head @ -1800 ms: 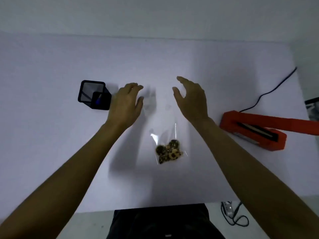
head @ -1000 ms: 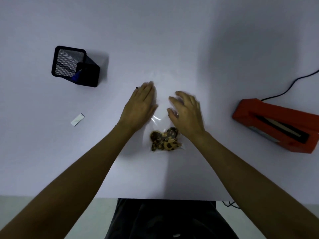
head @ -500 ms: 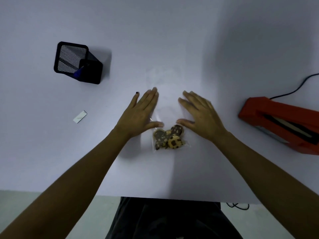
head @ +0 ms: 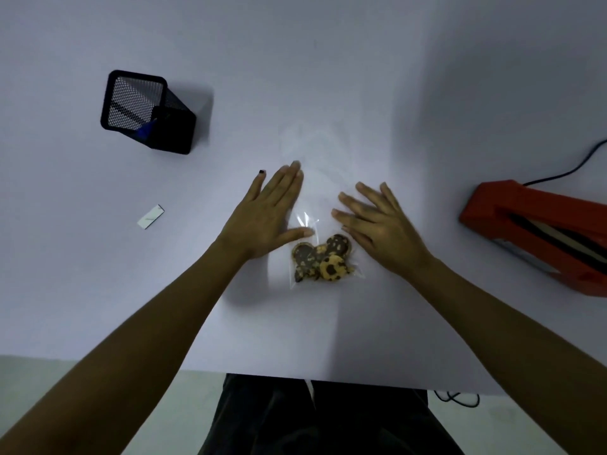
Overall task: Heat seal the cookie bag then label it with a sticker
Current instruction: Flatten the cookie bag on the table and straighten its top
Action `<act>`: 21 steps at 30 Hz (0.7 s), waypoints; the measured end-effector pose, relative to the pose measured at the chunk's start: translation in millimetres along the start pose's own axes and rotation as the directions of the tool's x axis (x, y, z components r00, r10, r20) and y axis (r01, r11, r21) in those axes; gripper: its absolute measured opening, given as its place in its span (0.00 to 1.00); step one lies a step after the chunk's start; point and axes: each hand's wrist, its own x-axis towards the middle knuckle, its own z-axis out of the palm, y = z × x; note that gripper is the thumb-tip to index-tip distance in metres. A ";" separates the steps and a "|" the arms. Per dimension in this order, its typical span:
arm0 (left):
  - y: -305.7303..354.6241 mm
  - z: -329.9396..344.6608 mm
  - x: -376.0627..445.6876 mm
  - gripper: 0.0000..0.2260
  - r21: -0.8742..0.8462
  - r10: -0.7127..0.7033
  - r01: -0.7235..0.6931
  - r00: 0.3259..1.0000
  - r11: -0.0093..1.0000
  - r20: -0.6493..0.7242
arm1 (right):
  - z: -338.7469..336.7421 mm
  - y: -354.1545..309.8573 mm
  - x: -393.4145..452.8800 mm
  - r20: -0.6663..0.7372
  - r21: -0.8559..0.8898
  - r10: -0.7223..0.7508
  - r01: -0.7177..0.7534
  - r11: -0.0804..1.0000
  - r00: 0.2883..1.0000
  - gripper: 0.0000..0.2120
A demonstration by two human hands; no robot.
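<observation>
The clear cookie bag (head: 323, 238) lies flat near the middle of the white surface (head: 328, 77), its long empty upper part stretching away from the person and hard to make out against the white. The cookies (head: 322, 262), a few round chocolate-chip ones both dark and golden, are bunched at the near end of the bag.

Both hands are spread flat with the palms down, one on either side of the bag, and neither is gripping anything. The left hand (head: 266, 218) rests with its fingers together pointing away from the person, the thumb reaching sideways so that its tip touches the plastic just above the cookies. The right hand (head: 377, 224) lies with its fingers fanned out, the thumb side pressed along the right edge of the bag, just beside the cookies.

Off to the left, well apart from the bag, a small white sticker (head: 150, 216) lies by itself on the surface. Farther back on that side stands a black mesh pen holder (head: 147, 111), tilted in this wide view, with something blue showing inside. At the right edge sits the red heat sealer (head: 538, 231), a black cable (head: 578, 165) running off behind it. The person's dark clothing shows below the near edge of the surface.
</observation>
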 end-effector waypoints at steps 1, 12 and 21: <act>3.1 0.1 -0.4 0.38 -0.007 -0.024 0.024 0.999 1.000 -0.023 | 2.0 0.1 -0.2 -0.008 -0.016 -0.012 0.012 1.000 1.000 0.15; 22.5 13.8 6.6 0.34 0.054 0.003 0.001 0.998 0.999 -0.068 | 7.1 -1.4 -1.9 -0.053 -0.052 -0.019 0.017 0.998 0.998 0.15; -10.3 -4.6 -4.3 0.37 -0.026 -0.220 0.219 0.974 0.975 -0.057 | 6.7 -4.0 0.2 -0.098 -0.036 0.003 -0.007 0.999 0.995 0.15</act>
